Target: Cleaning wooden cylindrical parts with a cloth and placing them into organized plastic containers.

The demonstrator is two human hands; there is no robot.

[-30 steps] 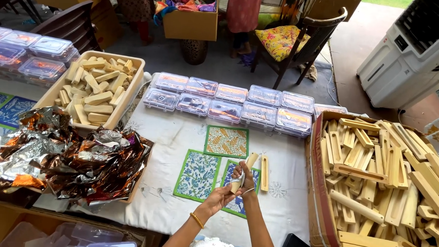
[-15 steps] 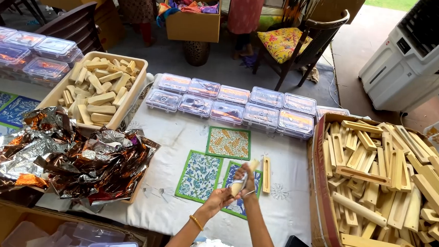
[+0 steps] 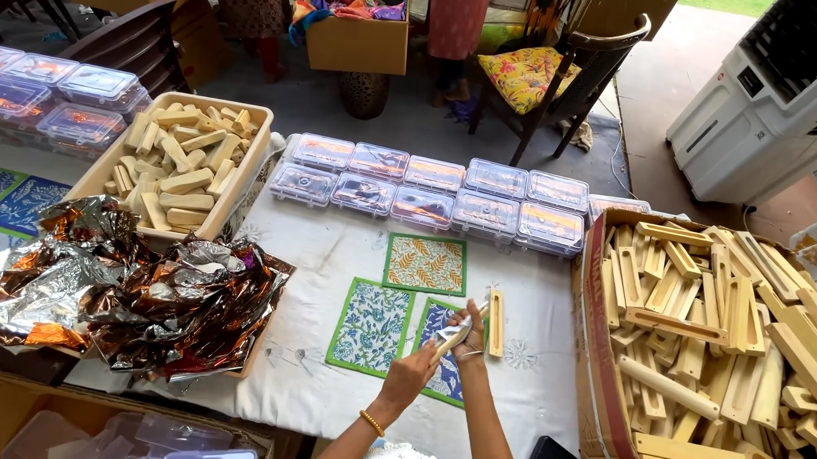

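Low at six o'clock on the white tablecloth point(image 3: 334, 254), both hands meet over a blue printed tile point(image 3: 439, 359). Left hand point(image 3: 408, 378) is closed around the lower end of a slim wooden piece point(image 3: 456, 331) that seems wrapped in clear film; right hand point(image 3: 469, 326) pinches its upper end, fingers curled. Beside it at three o'clock lies a second wooden stick point(image 3: 494, 323). Green leaf tile point(image 3: 425, 263) sits at twelve o'clock, crumpled foil point(image 3: 121, 290) at nine, a box of wooden frames point(image 3: 725, 344) at three. Judging by the grip, keeping the piece steady with the left while the right smooths the film tight would serve best
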